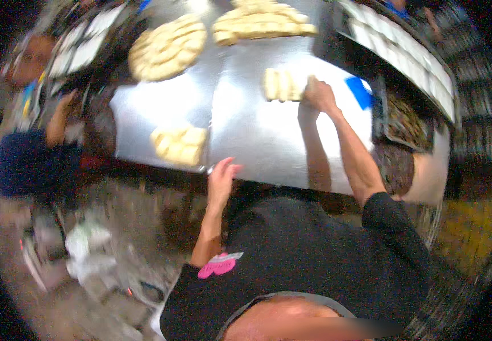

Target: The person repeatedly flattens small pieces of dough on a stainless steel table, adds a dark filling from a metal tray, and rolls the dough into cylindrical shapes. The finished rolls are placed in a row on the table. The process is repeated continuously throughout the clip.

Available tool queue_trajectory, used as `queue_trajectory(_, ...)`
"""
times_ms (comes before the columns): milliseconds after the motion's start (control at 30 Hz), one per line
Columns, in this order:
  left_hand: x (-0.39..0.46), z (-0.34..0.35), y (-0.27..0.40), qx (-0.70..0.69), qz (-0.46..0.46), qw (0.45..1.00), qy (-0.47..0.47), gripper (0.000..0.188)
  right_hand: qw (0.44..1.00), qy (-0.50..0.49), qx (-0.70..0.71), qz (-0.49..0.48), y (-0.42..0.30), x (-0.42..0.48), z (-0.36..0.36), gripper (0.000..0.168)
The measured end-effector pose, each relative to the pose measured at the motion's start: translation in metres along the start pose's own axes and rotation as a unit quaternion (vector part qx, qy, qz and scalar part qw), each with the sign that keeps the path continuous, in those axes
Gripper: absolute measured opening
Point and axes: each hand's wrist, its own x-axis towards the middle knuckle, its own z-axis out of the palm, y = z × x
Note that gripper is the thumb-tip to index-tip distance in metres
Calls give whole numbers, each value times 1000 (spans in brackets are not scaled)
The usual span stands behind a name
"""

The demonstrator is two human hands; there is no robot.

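Note:
On the metal table [254, 145], my right hand [320, 94] is at the right end of a short row of pale dough strips [279, 85]. Its fingers appear closed around one dough piece [311, 81], though blur hides the exact grip. My left hand [224, 174] hovers by the table's near edge, fingers apart and holding nothing. Just left of it lies a lumpy slab of pale dough [180, 145]. Farther off are a big rounded mass of dough with ridges [167, 49] and a wide heap of dough rolls [265, 25].
A flat blue object [360, 92] lies near the table's right edge. Beyond it are a long tray of white rectangles [404, 55] and a tray of brown pieces [406, 121]. Another tray with white items [86, 40] is at upper left. A person in dark clothing [37, 162] stands at left.

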Motion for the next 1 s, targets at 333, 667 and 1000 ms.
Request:
queue_trajectory(333, -26, -41, -13, 15, 57, 988, 144, 39, 926, -55, 223, -300, -231, -30, 59, 32)
queue_trajectory(667, 77, -123, -6, 426, 257, 844, 200, 44, 925, -131, 327, -145, -321, -85, 109, 28)
queue_trajectory(1000, 141, -128, -41, 573, 130, 803, 95, 59, 759, -62, 640, 106, -100, -67, -21, 18)
